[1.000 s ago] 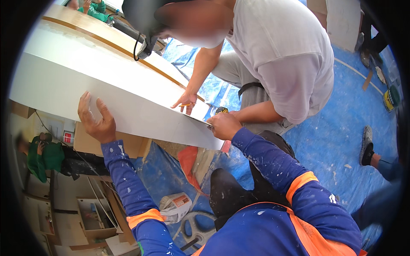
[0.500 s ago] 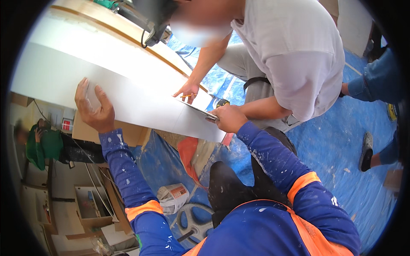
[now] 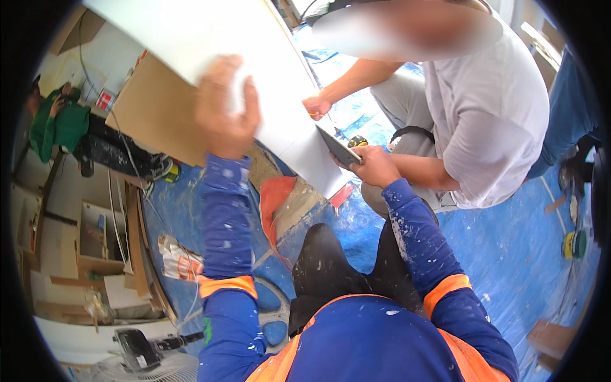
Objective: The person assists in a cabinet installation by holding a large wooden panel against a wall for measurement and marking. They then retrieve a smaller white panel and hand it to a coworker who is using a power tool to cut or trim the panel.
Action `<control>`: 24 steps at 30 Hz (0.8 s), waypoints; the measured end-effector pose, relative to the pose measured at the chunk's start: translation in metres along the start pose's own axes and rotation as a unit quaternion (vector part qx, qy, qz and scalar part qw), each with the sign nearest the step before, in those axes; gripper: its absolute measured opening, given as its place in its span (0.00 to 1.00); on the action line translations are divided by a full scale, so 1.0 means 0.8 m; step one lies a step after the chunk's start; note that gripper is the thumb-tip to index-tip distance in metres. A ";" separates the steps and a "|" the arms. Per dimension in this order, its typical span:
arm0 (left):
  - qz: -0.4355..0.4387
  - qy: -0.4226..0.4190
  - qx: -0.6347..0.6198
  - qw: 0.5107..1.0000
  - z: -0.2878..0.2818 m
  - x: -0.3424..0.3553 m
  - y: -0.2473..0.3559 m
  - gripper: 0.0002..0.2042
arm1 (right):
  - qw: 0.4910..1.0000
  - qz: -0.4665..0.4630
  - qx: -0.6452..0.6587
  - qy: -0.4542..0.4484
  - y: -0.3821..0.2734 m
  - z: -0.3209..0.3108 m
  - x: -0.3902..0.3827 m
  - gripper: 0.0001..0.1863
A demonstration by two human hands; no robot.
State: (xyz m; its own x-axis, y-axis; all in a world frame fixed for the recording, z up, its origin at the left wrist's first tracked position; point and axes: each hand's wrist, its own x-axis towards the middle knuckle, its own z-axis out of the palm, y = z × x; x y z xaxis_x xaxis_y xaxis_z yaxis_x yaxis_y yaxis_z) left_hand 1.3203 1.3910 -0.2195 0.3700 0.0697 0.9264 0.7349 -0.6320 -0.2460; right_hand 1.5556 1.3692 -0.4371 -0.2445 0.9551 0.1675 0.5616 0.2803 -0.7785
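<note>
A long white board (image 3: 280, 83) slopes across the upper middle, with a faint line drawn across its near end. My left hand (image 3: 227, 114), somewhat blurred, is at the board's left edge with thumb and fingers apart. My right hand (image 3: 374, 167) grips a flat, dark, straight-edged tool (image 3: 337, 146), its exact kind unclear, tilted up at the board's right edge. Across from me a crouching co-worker (image 3: 490, 127) in a light shirt reaches a hand (image 3: 316, 106) to the board's far edge, holding what looks like a pencil (image 3: 313, 114).
A yellow-and-black tape measure (image 3: 358, 141) lies beyond my right hand. Blue sheeting (image 3: 484, 254) covers the floor. A brown panel (image 3: 159, 108) stands left of the board, a white-and-orange bag (image 3: 180, 258) below it. A fan (image 3: 143, 356) is at lower left; a person in green (image 3: 63, 127) stands beyond.
My view has turned, so the board now runs more steeply. The tool in my right hand has tipped up from lying nearly flat along the line. The co-worker's pencil hand has drawn back to the board's edge.
</note>
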 end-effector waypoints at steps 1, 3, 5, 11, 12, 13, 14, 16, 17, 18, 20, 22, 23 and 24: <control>-0.029 -0.009 -0.021 0.999 0.003 -0.026 0.016 0.14 | 1.000 0.007 -0.005 -0.008 -0.001 0.000 0.001 0.12; -0.222 -0.061 -0.091 0.969 0.007 -0.084 0.054 0.13 | 1.000 0.011 0.004 -0.017 0.000 0.008 0.002 0.14; -0.358 -0.107 -0.134 0.918 0.029 -0.142 0.087 0.13 | 0.999 0.038 0.000 -0.021 0.006 0.008 0.004 0.16; -0.344 -0.253 -0.128 0.895 0.070 -0.213 0.105 0.14 | 1.000 0.000 -0.005 0.003 0.012 0.019 0.003 0.17; -0.328 -0.297 -0.127 0.888 0.071 -0.207 0.100 0.13 | 1.000 -0.005 -0.009 0.010 0.011 0.020 0.002 0.17; -0.311 -0.341 -0.127 0.878 0.075 -0.202 0.094 0.13 | 1.000 -0.006 -0.009 0.008 0.011 0.019 0.001 0.16; -0.288 -0.359 -0.127 0.879 0.081 -0.200 0.087 0.12 | 1.000 -0.006 -0.008 0.007 0.011 0.018 0.001 0.16; -0.238 -0.396 -0.124 0.878 0.092 -0.197 0.069 0.10 | 1.000 -0.008 -0.022 0.000 0.004 0.016 0.002 0.16; -0.218 -0.413 -0.129 0.875 0.096 -0.197 0.061 0.10 | 1.000 -0.005 -0.018 -0.006 0.004 0.017 0.002 0.16; -0.198 -0.428 -0.135 0.872 0.098 -0.194 0.054 0.09 | 1.000 -0.002 -0.014 -0.011 0.006 0.017 0.003 0.16; -0.165 -0.454 -0.138 0.865 0.103 -0.190 0.044 0.09 | 1.000 -0.018 -0.011 -0.003 0.011 0.020 0.005 0.17; -0.145 -0.475 -0.131 0.858 0.104 -0.188 0.039 0.09 | 1.000 -0.017 -0.011 0.004 0.009 0.019 0.004 0.17; -0.148 -0.476 -0.122 0.858 0.105 -0.189 0.040 0.09 | 1.000 -0.018 -0.010 0.007 0.009 0.020 0.003 0.18; -0.150 -0.477 -0.113 0.858 0.108 -0.188 0.040 0.08 | 1.000 -0.019 -0.019 0.013 0.009 0.019 0.003 0.18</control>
State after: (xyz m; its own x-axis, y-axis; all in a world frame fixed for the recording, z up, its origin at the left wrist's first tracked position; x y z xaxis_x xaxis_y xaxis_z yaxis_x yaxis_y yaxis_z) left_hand 1.3373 1.4266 -0.3915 0.5592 0.7884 0.2566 0.7896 -0.6007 0.1250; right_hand 1.5472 1.3720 -0.4516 -0.2467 0.9454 0.2128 0.5819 0.3202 -0.7476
